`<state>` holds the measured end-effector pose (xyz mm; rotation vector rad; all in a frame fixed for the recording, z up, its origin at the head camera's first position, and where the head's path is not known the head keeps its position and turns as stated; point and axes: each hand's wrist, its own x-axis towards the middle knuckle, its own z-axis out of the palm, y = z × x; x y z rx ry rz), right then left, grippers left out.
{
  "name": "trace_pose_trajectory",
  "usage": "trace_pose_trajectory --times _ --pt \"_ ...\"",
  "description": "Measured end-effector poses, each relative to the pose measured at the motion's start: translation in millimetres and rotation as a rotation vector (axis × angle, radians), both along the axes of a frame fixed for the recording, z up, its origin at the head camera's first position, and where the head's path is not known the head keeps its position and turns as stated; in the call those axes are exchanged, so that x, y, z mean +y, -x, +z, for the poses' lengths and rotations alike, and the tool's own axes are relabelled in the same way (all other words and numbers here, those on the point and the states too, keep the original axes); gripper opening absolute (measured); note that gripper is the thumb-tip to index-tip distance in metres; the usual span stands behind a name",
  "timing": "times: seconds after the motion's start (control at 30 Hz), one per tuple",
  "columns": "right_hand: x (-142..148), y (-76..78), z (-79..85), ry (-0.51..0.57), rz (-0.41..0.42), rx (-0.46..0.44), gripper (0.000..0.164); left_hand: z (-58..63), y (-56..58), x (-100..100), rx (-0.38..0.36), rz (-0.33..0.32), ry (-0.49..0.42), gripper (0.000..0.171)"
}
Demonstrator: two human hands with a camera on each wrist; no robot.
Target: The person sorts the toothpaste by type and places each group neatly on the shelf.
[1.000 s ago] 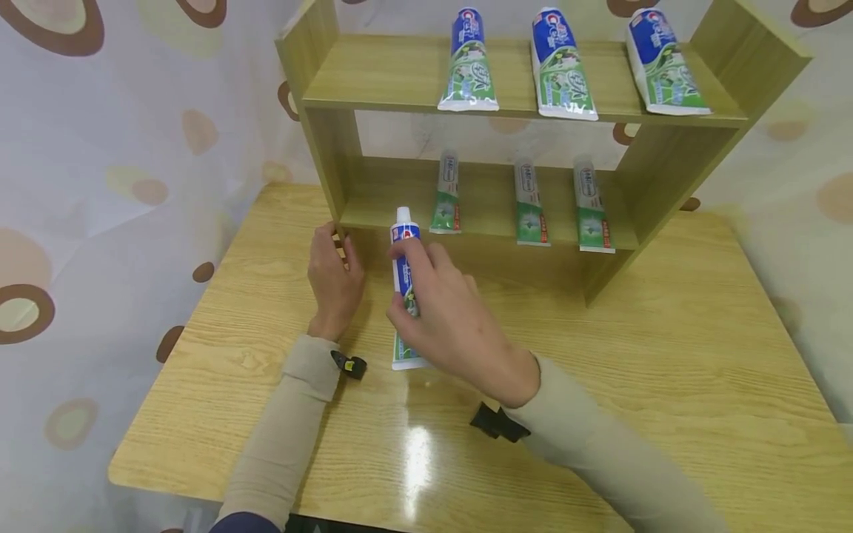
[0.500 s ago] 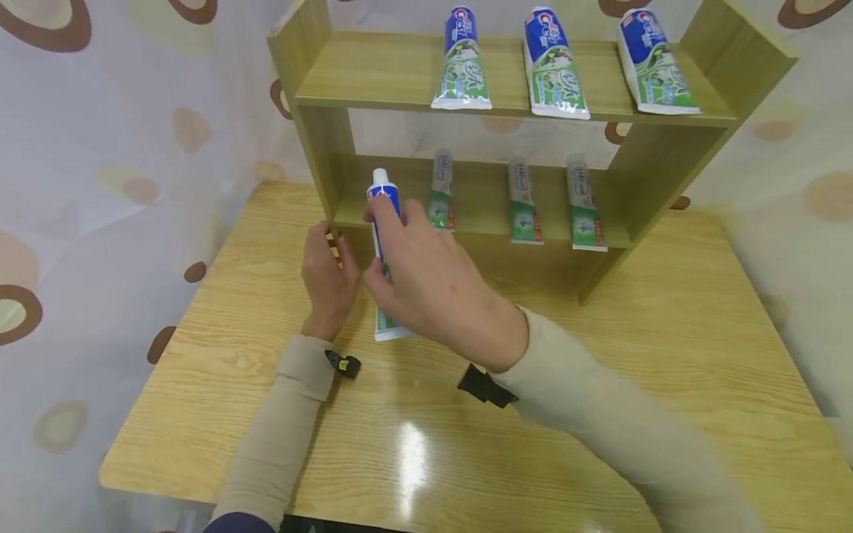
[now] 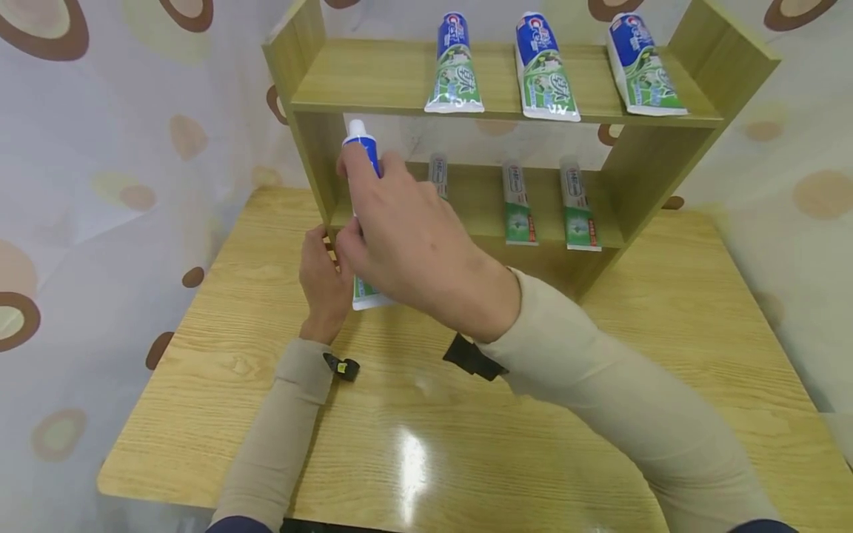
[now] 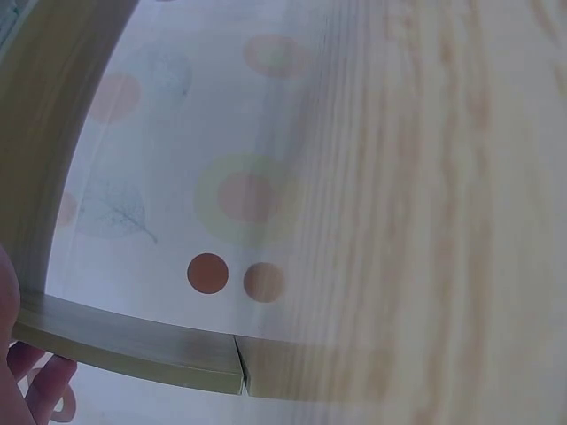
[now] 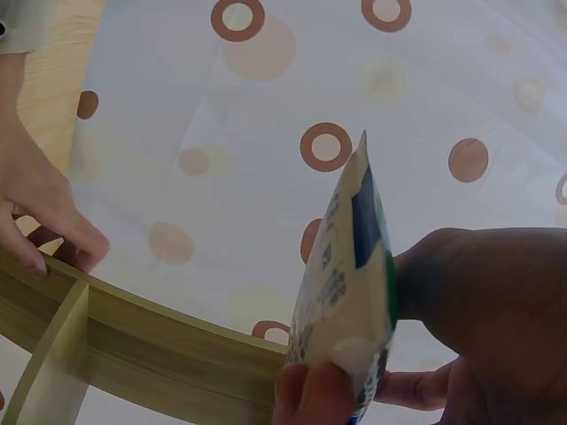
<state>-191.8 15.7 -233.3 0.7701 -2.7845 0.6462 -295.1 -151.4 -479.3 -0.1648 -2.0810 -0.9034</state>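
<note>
My right hand [image 3: 426, 240] holds a toothpaste tube [image 3: 369, 296], blue at the cap end and green at the crimped end, pinched between thumb and fingers. Its white cap points away from me, in front of the left part of the wooden shelf [image 3: 309, 163]. The right wrist view shows the tube's pale back [image 5: 341, 292] edge-on, with fingertips [image 5: 323, 394] pressed to it. Low at the shelf's left side panel, my left hand [image 3: 324, 285] grips the wood. In the left wrist view, only its fingers [image 4: 51, 381] show, around the panel's edge.
Several blue-and-green toothpaste tubes [image 3: 546, 70] lie along the top shelf board. Grey-and-green tubes [image 3: 518, 203] lie on the lower board, the leftmost partly hidden by my right hand. The shelf stands on a wooden table [image 3: 533, 444] between patterned walls [image 3: 120, 259].
My right hand has carried the toothpaste tube forward and to the left, from over the table up to the shelf's left section. The left hand keeps its grip on the side panel.
</note>
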Motion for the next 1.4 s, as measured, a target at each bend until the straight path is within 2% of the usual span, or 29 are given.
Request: trace_pose_trajectory --times 0.33,0.53,0.8,0.93,1.07,1.17,1.27,1.4 --pt "-1.4 7.5 19.5 0.037 0.008 0.033 0.045 -8.4 5.8 -6.7 -0.012 0.011 0.041 0.021" --pt "-3.9 15.5 35.2 0.013 -0.002 0.049 0.041 -7.3 2.7 -5.9 -0.026 0.011 0.017 0.019" --pt "-9.5 35.6 51.7 -0.008 -0.025 0.088 0.042 -2.8 1.5 -4.4 -0.003 0.004 0.016 0.02" --pt "-13.6 47.3 60.7 -0.054 -0.082 0.073 0.047 -1.8 0.9 -4.2 -0.004 -0.007 0.026 0.021" --pt "-16.4 60.8 68.2 -0.08 -0.114 0.085 0.065 -2.8 1.1 -5.1 0.0 -0.005 0.038 0.022" --pt "-18.0 70.6 74.2 -0.096 -0.14 0.075 0.074 -4.4 3.2 -4.7 0.01 -0.004 0.045 0.022" --pt "-21.4 80.2 78.8 -0.109 -0.174 0.051 0.072 -4.9 4.1 -4.4 0.014 -0.004 0.049 0.023" --pt "-26.6 92.9 81.6 -0.094 -0.179 0.052 0.075 -2.0 1.5 -4.5 0.025 0.002 0.051 0.021"
